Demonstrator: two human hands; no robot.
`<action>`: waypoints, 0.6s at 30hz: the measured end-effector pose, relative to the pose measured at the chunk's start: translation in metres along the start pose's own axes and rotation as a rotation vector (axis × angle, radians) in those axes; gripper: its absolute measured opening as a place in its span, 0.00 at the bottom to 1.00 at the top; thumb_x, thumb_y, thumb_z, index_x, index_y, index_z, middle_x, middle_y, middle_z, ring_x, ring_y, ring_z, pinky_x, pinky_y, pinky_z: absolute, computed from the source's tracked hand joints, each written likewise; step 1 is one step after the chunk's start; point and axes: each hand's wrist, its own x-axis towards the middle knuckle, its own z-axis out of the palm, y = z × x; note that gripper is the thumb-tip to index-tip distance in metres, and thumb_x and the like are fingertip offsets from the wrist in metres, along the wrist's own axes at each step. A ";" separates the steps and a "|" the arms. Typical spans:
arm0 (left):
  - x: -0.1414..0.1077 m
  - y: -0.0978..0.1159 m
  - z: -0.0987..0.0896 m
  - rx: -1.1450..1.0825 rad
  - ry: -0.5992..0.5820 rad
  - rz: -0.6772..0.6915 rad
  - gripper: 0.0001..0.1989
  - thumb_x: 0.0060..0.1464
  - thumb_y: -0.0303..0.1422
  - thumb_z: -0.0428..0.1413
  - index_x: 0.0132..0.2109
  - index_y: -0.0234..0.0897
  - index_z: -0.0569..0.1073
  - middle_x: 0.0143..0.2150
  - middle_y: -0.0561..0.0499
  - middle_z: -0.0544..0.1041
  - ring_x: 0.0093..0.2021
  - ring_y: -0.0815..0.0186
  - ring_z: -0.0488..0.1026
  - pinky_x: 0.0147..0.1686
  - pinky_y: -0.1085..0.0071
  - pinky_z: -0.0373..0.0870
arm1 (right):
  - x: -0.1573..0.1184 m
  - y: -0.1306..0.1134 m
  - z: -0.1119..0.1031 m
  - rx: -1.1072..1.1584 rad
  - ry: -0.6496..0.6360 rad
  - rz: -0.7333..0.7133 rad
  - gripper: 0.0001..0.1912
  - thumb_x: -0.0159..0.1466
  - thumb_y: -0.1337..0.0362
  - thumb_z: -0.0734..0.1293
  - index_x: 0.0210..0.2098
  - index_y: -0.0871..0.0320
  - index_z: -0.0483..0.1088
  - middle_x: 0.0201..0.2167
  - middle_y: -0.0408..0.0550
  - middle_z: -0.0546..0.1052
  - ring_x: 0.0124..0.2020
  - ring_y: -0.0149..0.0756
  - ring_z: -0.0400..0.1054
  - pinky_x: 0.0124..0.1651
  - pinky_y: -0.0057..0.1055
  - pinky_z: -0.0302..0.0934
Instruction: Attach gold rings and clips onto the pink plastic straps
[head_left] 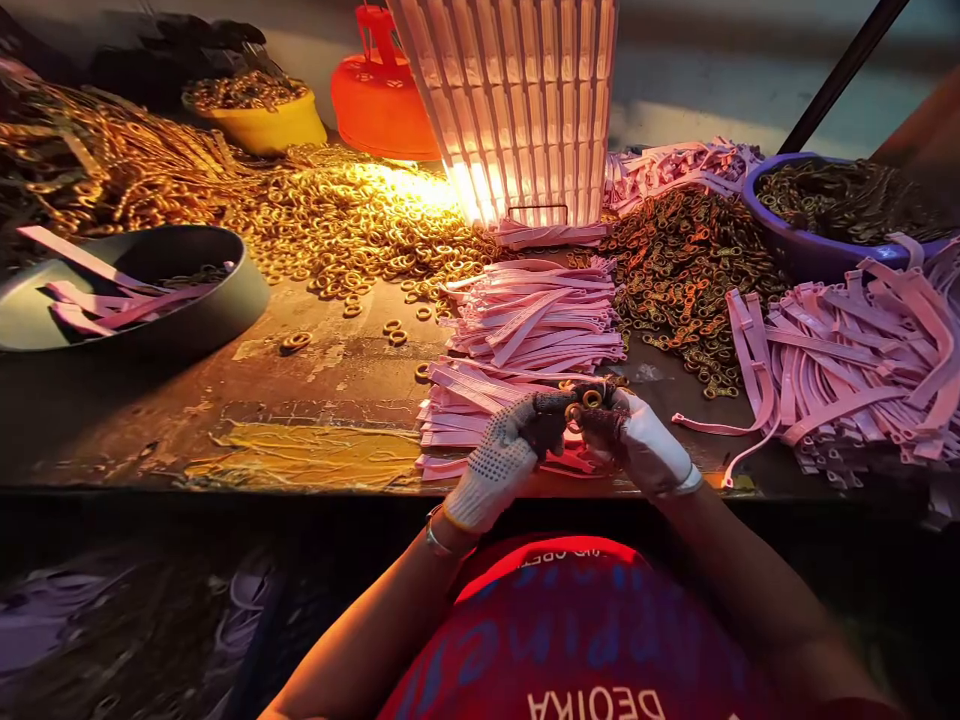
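My left hand (pixel 510 455), in a white dotted glove with dark fingertips, is closed at the near edge of the table. Close against it is my right hand (pixel 645 435), gloved in white with dark fingers, also closed. Brass-coloured rings (pixel 592 399) show between the fingertips, held by both hands. A pink strap lies across just behind them; whether it is gripped is hidden. Under and behind my hands, pink straps (pixel 540 310) are stacked in bundles. A heap of loose rings (pixel 352 230) spreads behind to the left, and dark metal links (pixel 690 270) are piled to the right.
A grey-green bowl (pixel 251 295) with pink straps stands left. Behind are a yellow tub (pixel 281 125), a red lamp-lit container (pixel 382 105) and a tall ribbed panel (pixel 525 100). At right are a purple basin (pixel 795 235) and a large strap pile (pixel 862 360).
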 end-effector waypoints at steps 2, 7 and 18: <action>0.008 -0.001 -0.004 0.077 -0.062 0.058 0.19 0.60 0.36 0.59 0.56 0.36 0.80 0.34 0.49 0.78 0.25 0.73 0.66 0.26 0.76 0.64 | 0.002 -0.001 -0.001 0.000 -0.038 -0.003 0.29 0.52 0.48 0.80 0.44 0.57 0.71 0.23 0.34 0.64 0.19 0.23 0.46 0.19 0.25 0.44; 0.022 0.015 -0.011 0.289 -0.215 0.154 0.10 0.58 0.35 0.60 0.44 0.37 0.82 0.39 0.47 0.81 0.34 0.66 0.73 0.37 0.71 0.70 | 0.004 0.000 0.001 -0.161 -0.036 -0.058 0.27 0.55 0.44 0.78 0.43 0.56 0.71 0.25 0.38 0.69 0.21 0.26 0.56 0.22 0.24 0.53; 0.039 0.012 0.007 0.242 -0.113 -0.044 0.14 0.63 0.43 0.55 0.34 0.37 0.68 0.25 0.57 0.66 0.22 0.74 0.56 0.22 0.77 0.55 | 0.002 -0.009 -0.016 -1.399 0.142 -0.357 0.07 0.66 0.66 0.64 0.43 0.58 0.72 0.42 0.57 0.79 0.44 0.44 0.74 0.50 0.37 0.68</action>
